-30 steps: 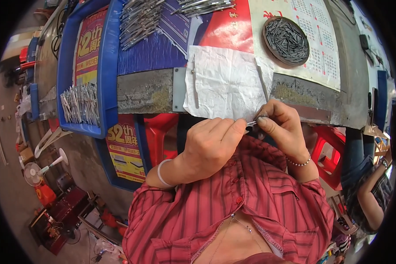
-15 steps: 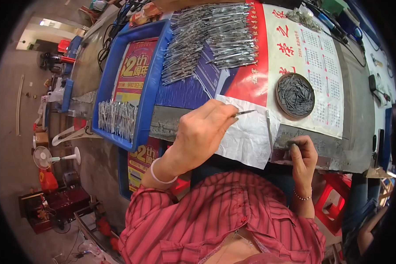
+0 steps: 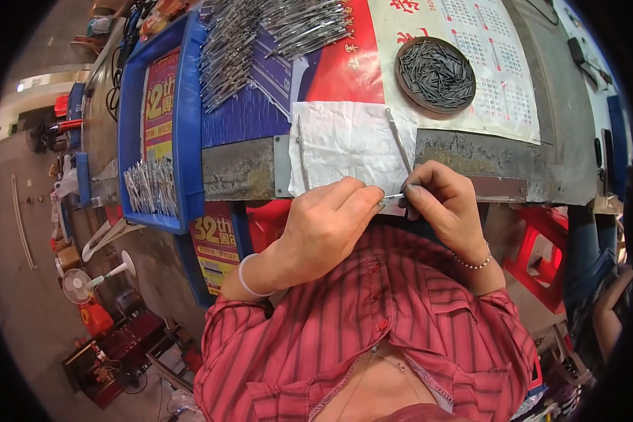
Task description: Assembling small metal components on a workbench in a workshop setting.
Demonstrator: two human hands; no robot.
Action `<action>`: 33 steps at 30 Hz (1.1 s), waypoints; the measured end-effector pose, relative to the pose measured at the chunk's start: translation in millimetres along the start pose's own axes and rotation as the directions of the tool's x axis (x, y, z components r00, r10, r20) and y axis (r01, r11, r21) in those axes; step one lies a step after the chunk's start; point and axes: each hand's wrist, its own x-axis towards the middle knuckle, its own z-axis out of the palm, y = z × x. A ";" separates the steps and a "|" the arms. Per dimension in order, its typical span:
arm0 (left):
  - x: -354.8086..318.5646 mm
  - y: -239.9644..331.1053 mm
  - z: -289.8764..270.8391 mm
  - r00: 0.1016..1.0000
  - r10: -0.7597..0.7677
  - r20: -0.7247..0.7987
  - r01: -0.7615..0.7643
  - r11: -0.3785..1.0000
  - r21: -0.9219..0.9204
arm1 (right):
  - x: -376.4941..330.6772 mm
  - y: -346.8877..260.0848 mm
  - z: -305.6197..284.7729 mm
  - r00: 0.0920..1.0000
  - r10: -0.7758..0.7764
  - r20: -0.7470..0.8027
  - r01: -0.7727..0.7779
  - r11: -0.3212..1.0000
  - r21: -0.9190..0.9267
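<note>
My left hand (image 3: 330,226) is closed in a pinch on one end of a slim, shiny metal rod (image 3: 392,197). My right hand (image 3: 446,211) pinches the rod's other end, its thumb and finger hiding that tip. Both hands meet just off the table's front edge, in front of my body. Right behind them a crumpled white cloth or paper sheet (image 3: 346,141) hangs over that edge, with a thin metal strip along either side. Beyond it, to the right, a round brown dish (image 3: 400,77) holds a heap of small dark metal pins (image 3: 437,72).
At left stands a blue tray (image 3: 192,133) with a bundle of silver metal rods (image 3: 150,187) at its near end. Large piles of similar rods (image 3: 228,53) cover the table's far left. A printed calendar sheet (image 3: 506,105) lies under the dish. A red stool (image 3: 541,260) is at right.
My left hand has come down toward my body with the rod. My right hand has moved left and now pinches the rod's other end. The view has shifted, too.
</note>
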 end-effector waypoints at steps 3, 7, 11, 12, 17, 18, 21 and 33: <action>-5.7 -0.1 0.9 1.000 0.004 -0.010 -0.004 1.000 0.030 | -1.6 3.2 2.7 0.999 -0.034 -0.005 0.034 0.996 -0.078; -11.5 -1.5 2.4 0.999 0.025 -0.029 -0.024 0.998 0.057 | -1.3 3.6 6.3 0.999 -0.044 0.011 0.046 0.987 -0.155; -15.3 -4.1 2.4 0.999 0.035 -0.034 -0.032 0.996 0.084 | 0.0 2.7 10.5 0.999 -0.028 0.017 0.031 0.981 -0.191; -15.7 -5.1 2.3 0.999 0.034 -0.035 -0.031 0.996 0.083 | 0.5 3.3 11.0 0.999 -0.038 0.019 0.041 0.978 -0.204; -18.4 -9.2 3.3 0.998 0.043 -0.041 -0.039 0.993 0.108 | 2.2 6.1 13.8 1.000 -0.024 0.020 0.028 0.982 -0.186; -18.5 -10.0 2.9 0.998 0.042 -0.043 -0.037 0.994 0.107 | 3.1 6.1 14.2 1.000 -0.017 0.020 0.021 0.983 -0.183; -18.4 -12.7 2.5 0.999 0.038 -0.034 -0.034 0.993 0.115 | 5.2 5.8 16.0 1.000 -0.002 0.017 0.005 0.986 -0.165; -0.2 -28.7 -41.1 1.000 -0.015 -0.010 0.016 0.991 0.130 | 22.1 4.2 10.8 0.994 -0.012 -0.106 0.006 0.998 -0.063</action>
